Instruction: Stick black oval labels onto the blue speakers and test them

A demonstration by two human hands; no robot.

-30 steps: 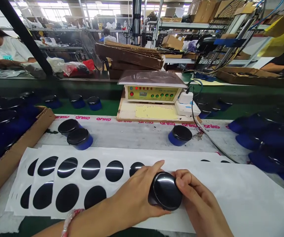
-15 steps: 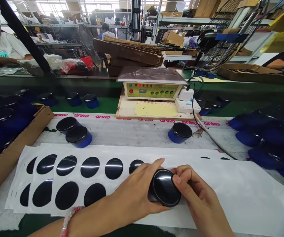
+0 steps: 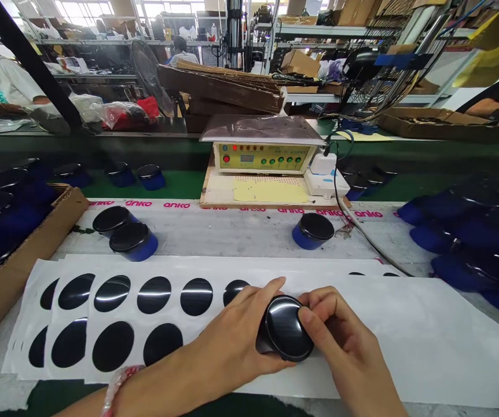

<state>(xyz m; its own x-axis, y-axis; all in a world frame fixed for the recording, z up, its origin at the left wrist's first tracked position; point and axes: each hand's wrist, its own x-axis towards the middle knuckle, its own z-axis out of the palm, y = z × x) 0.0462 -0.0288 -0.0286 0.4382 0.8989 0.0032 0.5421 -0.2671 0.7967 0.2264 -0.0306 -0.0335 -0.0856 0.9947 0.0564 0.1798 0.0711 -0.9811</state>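
Note:
My left hand (image 3: 249, 333) is wrapped round a round part with a glossy black top (image 3: 287, 327), held tilted above the white sticker sheets. At the part's right edge, my right hand (image 3: 340, 341) is closed in a pinch, its thumb on the rim of the shiny black disc. Whether that disc is a separate sticker cannot be made out. The part's lower body is mostly covered by my left fingers. Under my left forearm lie several overlapping white sheets bearing rows of round black stickers (image 3: 113, 346). To the right the sheet's white backing (image 3: 423, 341) is bare.
Blue parts with black tops (image 3: 313, 230) stand on the bench; more are piled at the right (image 3: 470, 255) and in a cardboard box (image 3: 65, 220) at left. A control box with buttons (image 3: 262, 157) sits behind, its white cable (image 3: 375, 249) crossing the bench. Another person (image 3: 8, 81) sits far left.
The view has shifted slightly, so the bench things sit a little further left. My hands keep the same grip on the round part, with hardly any movement.

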